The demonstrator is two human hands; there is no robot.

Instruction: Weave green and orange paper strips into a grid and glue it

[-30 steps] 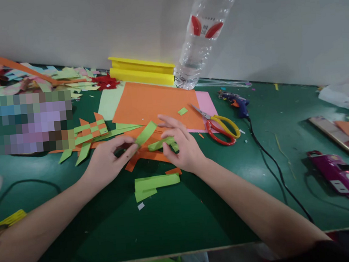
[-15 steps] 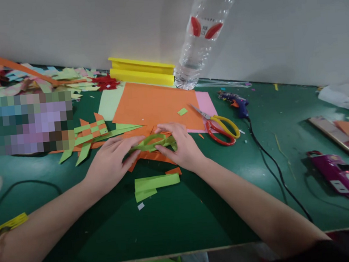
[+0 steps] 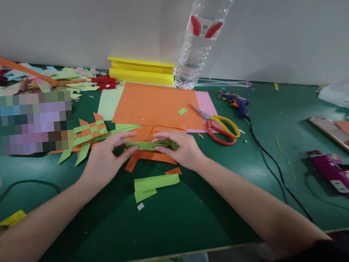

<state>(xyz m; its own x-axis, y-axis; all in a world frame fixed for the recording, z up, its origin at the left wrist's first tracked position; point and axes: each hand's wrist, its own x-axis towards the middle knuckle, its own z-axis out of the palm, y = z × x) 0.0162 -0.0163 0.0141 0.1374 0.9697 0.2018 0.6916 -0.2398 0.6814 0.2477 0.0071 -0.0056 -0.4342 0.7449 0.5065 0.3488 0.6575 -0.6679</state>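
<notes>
Green paper strips lie stacked between my two hands, above orange paper strips. My right hand pinches their right end between thumb and fingers. At the left end, my left hand is curved with thumb and fingers apart; the strip's end sits in that gap and the thumb tip is close to or against its lower edge. Beside my left hand is a woven green-and-orange paper fish shape. Cut green paper pieces rest on the table in front of my hands.
Orange sheets lie behind my hands, with scissors at their right edge. A water bottle and folded yellow paper stand by the wall. A glue gun trails its cord rightward, near a phone and a magenta device.
My left thumb and fingers have spread apart and the hand has shifted slightly left. The green strips, bowed open before, now lie flatter together. My right hand stays almost in place.
</notes>
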